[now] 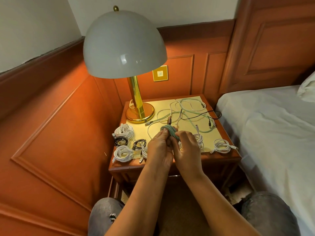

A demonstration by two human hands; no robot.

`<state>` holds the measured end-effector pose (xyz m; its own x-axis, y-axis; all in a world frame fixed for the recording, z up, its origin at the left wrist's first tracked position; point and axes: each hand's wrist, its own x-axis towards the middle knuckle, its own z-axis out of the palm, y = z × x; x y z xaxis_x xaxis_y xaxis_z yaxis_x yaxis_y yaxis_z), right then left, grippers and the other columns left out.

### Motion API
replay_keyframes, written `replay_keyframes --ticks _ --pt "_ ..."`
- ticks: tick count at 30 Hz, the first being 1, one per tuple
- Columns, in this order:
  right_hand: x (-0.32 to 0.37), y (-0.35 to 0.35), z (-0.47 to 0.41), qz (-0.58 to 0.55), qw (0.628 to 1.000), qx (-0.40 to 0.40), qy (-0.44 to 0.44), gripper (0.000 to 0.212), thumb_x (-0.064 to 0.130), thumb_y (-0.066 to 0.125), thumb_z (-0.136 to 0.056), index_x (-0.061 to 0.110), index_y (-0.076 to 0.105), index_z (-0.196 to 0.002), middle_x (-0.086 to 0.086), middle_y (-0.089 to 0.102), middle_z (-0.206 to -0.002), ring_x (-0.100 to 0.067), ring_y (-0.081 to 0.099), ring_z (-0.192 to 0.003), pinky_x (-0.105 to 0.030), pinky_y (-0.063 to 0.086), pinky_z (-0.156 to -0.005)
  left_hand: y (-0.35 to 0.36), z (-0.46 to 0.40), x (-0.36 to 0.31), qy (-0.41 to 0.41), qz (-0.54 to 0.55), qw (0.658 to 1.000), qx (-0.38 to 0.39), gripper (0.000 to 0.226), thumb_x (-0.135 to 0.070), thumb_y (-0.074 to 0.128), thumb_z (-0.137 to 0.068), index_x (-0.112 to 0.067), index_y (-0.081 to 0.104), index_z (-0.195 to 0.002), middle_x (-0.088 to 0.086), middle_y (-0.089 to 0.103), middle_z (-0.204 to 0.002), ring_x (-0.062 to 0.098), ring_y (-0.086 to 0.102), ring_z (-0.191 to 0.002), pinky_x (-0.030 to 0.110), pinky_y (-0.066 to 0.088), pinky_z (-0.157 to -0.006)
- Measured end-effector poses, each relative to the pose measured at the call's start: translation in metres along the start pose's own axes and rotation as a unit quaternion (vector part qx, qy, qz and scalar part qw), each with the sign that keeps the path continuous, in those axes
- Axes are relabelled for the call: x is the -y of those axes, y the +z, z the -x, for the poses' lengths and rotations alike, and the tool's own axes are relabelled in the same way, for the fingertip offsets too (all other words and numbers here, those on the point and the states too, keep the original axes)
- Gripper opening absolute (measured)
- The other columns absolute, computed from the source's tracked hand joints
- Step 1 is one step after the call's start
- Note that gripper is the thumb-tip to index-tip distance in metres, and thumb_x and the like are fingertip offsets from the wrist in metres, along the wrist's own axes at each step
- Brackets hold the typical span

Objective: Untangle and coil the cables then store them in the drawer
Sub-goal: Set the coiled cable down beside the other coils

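Here, in the head view, our left hand [159, 145] and right hand [186, 149] both grip the green coil [170, 132] above the surface [221, 157]. We judge the wraps need firm tension and a tucked end. Finished white coils [124, 131] lie left; a loose tangle [190, 113] waits beside the lamp [139, 113], crowding the space.

Nothing here can be read; no lettering shows on the cables [190, 113], the lamp [124, 46] or the wall switch plate [160, 73] (its gold face is plain).
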<state>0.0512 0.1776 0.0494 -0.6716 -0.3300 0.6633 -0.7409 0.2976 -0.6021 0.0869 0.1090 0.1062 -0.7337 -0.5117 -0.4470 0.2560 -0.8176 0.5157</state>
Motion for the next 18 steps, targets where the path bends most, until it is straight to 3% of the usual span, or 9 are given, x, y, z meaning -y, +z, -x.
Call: replay_keyframes --ticks 5,9,12,14,16,17,18 --pt "-0.002 -0.001 -0.011 0.011 1.000 -0.006 0.009 0.015 0.003 0.071 -0.084 0.002 0.061 -0.096 -0.015 0.066 -0.088 -0.028 0.065 -0.080 -0.033 0.054 -0.061 0.006 -0.001 0.004 0.008 -0.010 1.000 -0.011 0.014 -0.002 0.048 -0.097 0.002 0.062 -0.099 0.015 0.065 -0.085 0.019 0.066 -0.079 0.024 0.058 -0.064" --pt "-0.004 0.002 -0.015 0.010 0.999 -0.014 0.031 0.010 0.001 0.069 -0.086 0.002 0.060 -0.091 -0.013 0.063 -0.082 -0.021 0.057 -0.075 -0.021 0.042 -0.059 0.007 -0.005 -0.006 -0.005 -0.081 0.996 0.029 0.017 0.002 0.044 -0.097 0.004 0.060 -0.098 0.017 0.062 -0.085 0.022 0.062 -0.081 0.031 0.052 -0.081" --pt "-0.017 0.001 -0.020 0.006 0.995 -0.025 0.093 0.007 0.001 0.066 -0.088 0.004 0.059 -0.090 -0.009 0.063 -0.079 -0.023 0.060 -0.071 -0.022 0.041 -0.056 0.004 0.000 -0.017 -0.056 -0.191 0.976 0.085 0.026 0.008 0.039 -0.093 0.008 0.060 -0.110 0.019 0.060 -0.095 0.026 0.062 -0.090 0.037 0.054 -0.078" --pt "-0.028 -0.008 -0.026 -0.005 0.994 -0.032 0.109 0.006 0.004 0.065 -0.090 0.005 0.060 -0.090 -0.006 0.066 -0.079 -0.018 0.065 -0.069 -0.016 0.045 -0.053 -0.006 0.002 -0.023 -0.022 -0.286 0.955 0.078 0.029 0.009 0.039 -0.093 0.006 0.064 -0.108 0.022 0.063 -0.105 0.032 0.063 -0.103 0.036 0.057 -0.076" --pt "-0.033 -0.023 -0.035 -0.031 0.992 -0.010 0.122 0.006 0.007 0.066 -0.090 0.007 0.060 -0.091 0.000 0.067 -0.079 -0.008 0.064 -0.068 -0.007 0.046 -0.054 -0.019 0.002 -0.027 0.088 -0.402 0.909 0.066 0.028 0.004 0.041 -0.096 -0.002 0.065 -0.109 0.016 0.065 -0.114 0.031 0.062 -0.112 0.032 0.057 -0.081" --pt "-0.033 -0.031 -0.040 -0.046 0.990 0.017 0.134 0.006 0.009 0.066 -0.091 0.009 0.060 -0.091 0.005 0.065 -0.078 -0.003 0.061 -0.068 -0.005 0.046 -0.054 -0.024 0.002 -0.031 0.174 -0.488 0.853 0.066 0.027 -0.001 0.045 -0.097 -0.006 0.064 -0.116 0.010 0.065 -0.119 0.025 0.061 -0.111 0.032 0.055 -0.087" --pt "-0.032 -0.037 -0.044 -0.059 0.986 0.053 0.145 0.006 0.011 0.066 -0.091 0.011 0.059 -0.091 0.009 0.062 -0.077 -0.001 0.060 -0.068 -0.005 0.045 -0.054 -0.027 -0.001 -0.034 0.260 -0.576 0.771 0.070 0.030 -0.008 0.050 -0.098 -0.011 0.059 -0.126 0.001 0.061 -0.127 0.019 0.059 -0.112 0.031 0.051 -0.094"
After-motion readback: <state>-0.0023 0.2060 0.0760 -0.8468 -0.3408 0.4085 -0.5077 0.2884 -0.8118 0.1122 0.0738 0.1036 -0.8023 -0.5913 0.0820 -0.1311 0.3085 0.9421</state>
